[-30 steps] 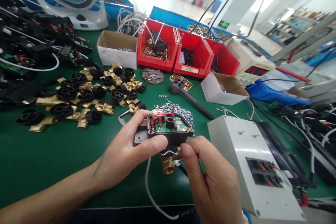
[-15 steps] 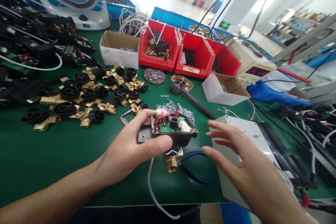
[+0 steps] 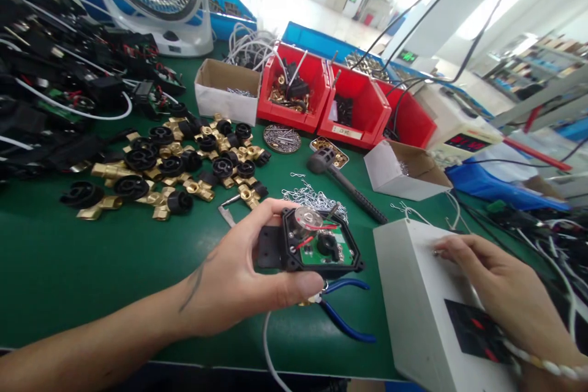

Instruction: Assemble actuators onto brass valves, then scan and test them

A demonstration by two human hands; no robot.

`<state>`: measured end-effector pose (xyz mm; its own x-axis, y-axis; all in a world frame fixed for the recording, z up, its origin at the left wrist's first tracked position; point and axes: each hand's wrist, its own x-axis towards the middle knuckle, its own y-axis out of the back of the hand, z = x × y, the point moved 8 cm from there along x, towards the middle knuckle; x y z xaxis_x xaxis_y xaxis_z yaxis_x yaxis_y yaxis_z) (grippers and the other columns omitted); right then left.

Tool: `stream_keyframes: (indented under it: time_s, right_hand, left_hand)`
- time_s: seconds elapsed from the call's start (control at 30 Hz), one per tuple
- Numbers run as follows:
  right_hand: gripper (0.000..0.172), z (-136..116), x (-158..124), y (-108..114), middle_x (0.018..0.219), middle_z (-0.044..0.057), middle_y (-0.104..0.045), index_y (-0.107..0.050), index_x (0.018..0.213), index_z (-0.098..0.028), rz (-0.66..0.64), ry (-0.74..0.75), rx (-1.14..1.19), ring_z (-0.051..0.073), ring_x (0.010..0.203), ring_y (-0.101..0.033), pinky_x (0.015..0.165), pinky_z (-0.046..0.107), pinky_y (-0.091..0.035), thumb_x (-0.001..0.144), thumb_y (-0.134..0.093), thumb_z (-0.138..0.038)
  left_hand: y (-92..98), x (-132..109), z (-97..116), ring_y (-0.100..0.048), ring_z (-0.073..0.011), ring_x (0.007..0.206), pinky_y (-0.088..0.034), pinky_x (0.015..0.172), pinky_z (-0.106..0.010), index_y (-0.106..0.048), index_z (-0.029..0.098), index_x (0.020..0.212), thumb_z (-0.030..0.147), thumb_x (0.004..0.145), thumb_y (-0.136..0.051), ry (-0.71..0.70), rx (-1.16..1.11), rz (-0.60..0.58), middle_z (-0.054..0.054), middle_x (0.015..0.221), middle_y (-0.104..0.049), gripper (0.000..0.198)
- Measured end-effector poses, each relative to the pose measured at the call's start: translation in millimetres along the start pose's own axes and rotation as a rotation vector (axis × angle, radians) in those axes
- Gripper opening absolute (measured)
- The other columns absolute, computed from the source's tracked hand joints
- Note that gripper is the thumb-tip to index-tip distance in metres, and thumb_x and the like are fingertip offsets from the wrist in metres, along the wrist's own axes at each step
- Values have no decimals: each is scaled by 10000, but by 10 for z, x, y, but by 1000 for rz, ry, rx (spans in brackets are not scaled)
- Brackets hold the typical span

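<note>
My left hand (image 3: pixel 239 275) grips an open black plastic housing (image 3: pixel 321 266), its thumb along the near side. Inside the housing show a green circuit board (image 3: pixel 337 242), red wires and a round metal motor (image 3: pixel 307 218). My right hand (image 3: pixel 500 278) is over a grey metal box (image 3: pixel 404 294), its thumb and forefinger closed on a small toggle switch (image 3: pixel 436 252) on top. Beneath the housing lie pliers with blue handles (image 3: pixel 342 321), their jaws partly hidden. A grey cable (image 3: pixel 269 349) hangs below the left hand.
Brass valve fittings with black caps (image 3: pixel 169 165) lie to the left. Beyond the housing are metal clips (image 3: pixel 316 199), a black mallet (image 3: pixel 351 187) and a dish of pins (image 3: pixel 282 138). Red bins (image 3: pixel 294 113), a white carton (image 3: pixel 404 177) and a fan (image 3: pixel 179 43) stand farther back.
My right hand has moved down and right onto the grey box and closed on the toggle switch. The housing has tilted to face me more, hiding most of the brass fitting below it.
</note>
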<state>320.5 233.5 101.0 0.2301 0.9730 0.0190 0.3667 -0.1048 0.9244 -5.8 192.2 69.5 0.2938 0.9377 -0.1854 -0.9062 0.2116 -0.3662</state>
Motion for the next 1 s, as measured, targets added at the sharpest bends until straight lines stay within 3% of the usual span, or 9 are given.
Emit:
stream_keyframes:
  time_s: [0.23, 0.37, 0.6, 0.77, 1.0]
  right_hand:
    - [348, -20, -20, 26, 890, 97, -747, -686, 751, -250, 6, -98, 51, 322, 885, -680, 818, 414, -514, 600, -575, -544]
    - [446, -11, 4, -27, 935, 93, -749, -709, 845, -246, -57, -119, 39, 322, 853, -673, 784, 418, -507, 539, -621, -558]
    - [432, 27, 12, 4, 852, 91, -732, -683, 769, -246, -25, -161, -44, 311, 787, -657, 690, 395, -481, 543, -562, -593]
    - [404, 77, 33, 19, 802, 93, -733, -650, 681, -258, 18, -121, -70, 319, 797, -671, 749, 420, -501, 617, -482, -620]
    - [444, 132, 58, 9, 775, 96, -731, -607, 524, -266, 74, -120, 58, 344, 802, -677, 898, 510, -507, 567, -436, -673]
  left_hand:
    - [-41, 121, -155, -695, -232, 942, -562, 785, -282, -656, 154, 1105, 516, 842, -687, 96, -270, -123, -95, 1060, -724, 448]
    - [-65, 178, -188, -707, -214, 874, -581, 731, -284, -691, 152, 1115, 480, 942, -564, 114, -439, -156, -96, 993, -739, 392]
    - [-51, 181, -155, -700, -160, 810, -578, 714, -233, -716, 177, 1098, 442, 973, -528, 95, -477, -144, -63, 964, -745, 348]
    - [-13, 176, -140, -693, -154, 873, -575, 774, -226, -709, 192, 1094, 418, 921, -630, 81, -469, -86, -44, 1004, -738, 295]
    - [90, 193, -148, -681, -157, 890, -573, 835, -262, -653, 167, 1172, 381, 887, -685, 67, -430, 34, -69, 1061, -718, 358]
